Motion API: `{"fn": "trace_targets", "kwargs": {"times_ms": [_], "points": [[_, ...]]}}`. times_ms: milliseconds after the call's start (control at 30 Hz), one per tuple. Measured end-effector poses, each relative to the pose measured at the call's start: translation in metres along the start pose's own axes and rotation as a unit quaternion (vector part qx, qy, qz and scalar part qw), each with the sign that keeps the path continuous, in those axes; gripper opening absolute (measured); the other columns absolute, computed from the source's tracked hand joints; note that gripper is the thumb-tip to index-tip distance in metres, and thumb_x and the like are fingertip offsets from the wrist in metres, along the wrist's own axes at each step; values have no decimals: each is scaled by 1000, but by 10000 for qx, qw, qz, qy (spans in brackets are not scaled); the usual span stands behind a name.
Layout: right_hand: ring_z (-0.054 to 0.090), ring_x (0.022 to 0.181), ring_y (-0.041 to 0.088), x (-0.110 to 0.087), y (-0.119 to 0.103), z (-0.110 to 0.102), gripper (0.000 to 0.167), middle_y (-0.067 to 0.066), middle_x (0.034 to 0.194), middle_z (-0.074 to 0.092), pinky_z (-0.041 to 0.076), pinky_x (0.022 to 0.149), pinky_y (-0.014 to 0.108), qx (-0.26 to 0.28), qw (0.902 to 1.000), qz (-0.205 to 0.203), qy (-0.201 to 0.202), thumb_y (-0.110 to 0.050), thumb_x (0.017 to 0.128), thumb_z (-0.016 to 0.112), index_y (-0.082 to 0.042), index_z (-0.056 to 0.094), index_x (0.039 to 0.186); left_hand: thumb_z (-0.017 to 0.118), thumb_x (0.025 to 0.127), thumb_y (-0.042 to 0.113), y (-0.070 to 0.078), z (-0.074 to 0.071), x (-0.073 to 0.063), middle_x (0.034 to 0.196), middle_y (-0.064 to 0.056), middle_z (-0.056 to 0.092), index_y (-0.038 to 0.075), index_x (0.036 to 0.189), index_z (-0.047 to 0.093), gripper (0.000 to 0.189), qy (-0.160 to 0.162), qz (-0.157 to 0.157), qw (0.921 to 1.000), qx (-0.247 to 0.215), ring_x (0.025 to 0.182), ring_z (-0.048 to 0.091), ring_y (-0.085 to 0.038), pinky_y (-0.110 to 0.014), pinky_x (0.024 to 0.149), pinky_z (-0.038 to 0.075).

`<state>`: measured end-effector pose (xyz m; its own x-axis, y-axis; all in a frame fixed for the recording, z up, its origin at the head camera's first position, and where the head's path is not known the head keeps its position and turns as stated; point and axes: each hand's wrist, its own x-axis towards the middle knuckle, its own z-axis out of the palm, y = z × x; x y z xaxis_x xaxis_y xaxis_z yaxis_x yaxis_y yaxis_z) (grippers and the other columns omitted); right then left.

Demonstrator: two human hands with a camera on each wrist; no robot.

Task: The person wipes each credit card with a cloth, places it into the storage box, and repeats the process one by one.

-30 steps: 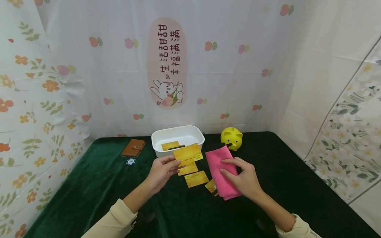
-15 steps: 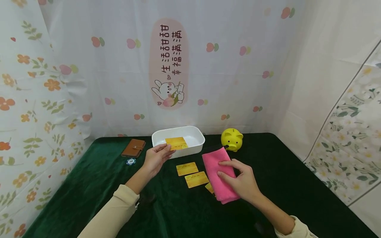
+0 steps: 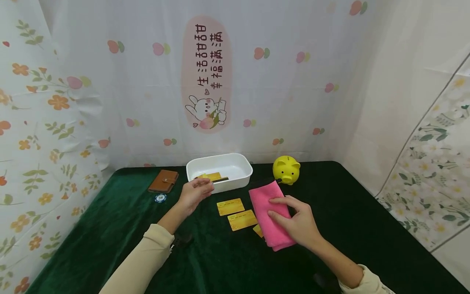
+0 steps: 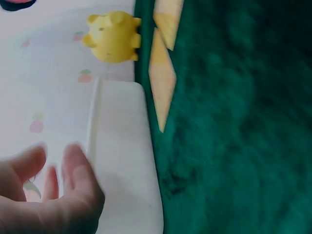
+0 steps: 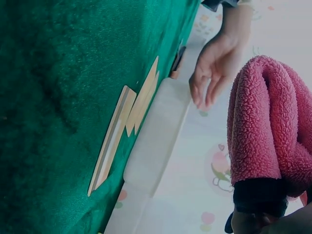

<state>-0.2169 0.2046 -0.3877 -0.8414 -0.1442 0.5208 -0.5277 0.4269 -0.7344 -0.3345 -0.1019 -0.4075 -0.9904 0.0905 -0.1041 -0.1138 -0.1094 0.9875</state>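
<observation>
My left hand (image 3: 191, 197) is over the near left rim of a white plastic tray (image 3: 235, 184). Its thumb and fingers stand apart with nothing between them in the left wrist view. Inside the tray lie gold bank cards (image 3: 214, 176), partly hidden by the fingers and rim. With thumb and fingers, my right hand (image 3: 301, 222) grips a folded pink fleece cloth (image 3: 265, 204), held up over the table. Dark bands show around the fingers beside the cloth (image 5: 258, 126) in the right wrist view.
Three more gold cards (image 3: 242, 220) lie on the green tablecloth (image 3: 220, 257) before the tray, one partly covered by the pink cloth. A yellow piggy bank (image 3: 286, 170) stands at the back right. A brown wallet (image 3: 163, 181) and a poker chip (image 3: 160, 198) lie at the back left.
My left hand has carried a gold card from above the table cards back to the tray and let it go there. The right hand has lowered slightly with the pink cloth.
</observation>
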Motion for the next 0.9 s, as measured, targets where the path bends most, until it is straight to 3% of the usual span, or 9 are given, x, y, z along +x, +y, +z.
{"fn": "trace_targets", "kwargs": {"times_ms": [100, 200, 400, 500, 700, 900], "points": [[61, 80, 21, 1, 0, 0, 27, 6, 105, 66, 55, 59, 31, -24, 10000, -10, 19, -7, 85, 78, -14, 73, 110, 63, 97, 11, -6, 4, -1, 123, -23, 64, -7, 128, 56, 36, -472, 107, 9952, 853, 103, 67, -27, -44, 94, 52], [60, 80, 21, 1, 0, 1, 27, 7, 105, 66, 54, 59, 30, -4, 10000, -19, -25, -8, 85, 78, -14, 73, 111, 65, 96, 11, -10, 8, -1, 121, -22, 66, -8, 127, 58, 37, -736, 185, 9846, 1577, 105, 66, -31, -43, 86, 55], [61, 81, 23, 1, 0, 2, 27, 5, 106, 66, 55, 59, 31, 34, 10000, 39, -78, -9, 85, 79, -16, 73, 111, 74, 88, 10, -19, 15, 1, 107, -14, 71, -7, 118, 63, 36, -665, 274, 9582, 2768, 89, 67, -23, -35, 70, 56], [62, 81, 23, 0, 0, 2, 28, 5, 106, 66, 56, 60, 32, 21, 9999, 119, -95, -10, 85, 78, -16, 72, 112, 81, 82, 8, -24, 17, 3, 98, -10, 71, -4, 111, 66, 35, -631, 392, 9374, 3401, 84, 64, -19, -33, 69, 54], [61, 83, 24, -3, 1, 2, 28, 5, 108, 66, 56, 61, 32, 42, 9998, 145, -123, -9, 85, 79, -16, 73, 111, 87, 75, 13, -27, 19, 3, 97, -6, 69, -1, 107, 68, 40, -738, 460, 9065, 4131, 91, 61, -20, -37, 83, 52], [61, 82, 22, 0, 0, 2, 27, 5, 107, 67, 55, 60, 31, 31, 9999, -46, -124, -9, 86, 78, -15, 73, 112, 90, 72, 16, -25, 21, 2, 92, -6, 64, 0, 102, 67, 41, -931, 597, 8832, 4558, 85, 57, -18, -35, 79, 51]]}}
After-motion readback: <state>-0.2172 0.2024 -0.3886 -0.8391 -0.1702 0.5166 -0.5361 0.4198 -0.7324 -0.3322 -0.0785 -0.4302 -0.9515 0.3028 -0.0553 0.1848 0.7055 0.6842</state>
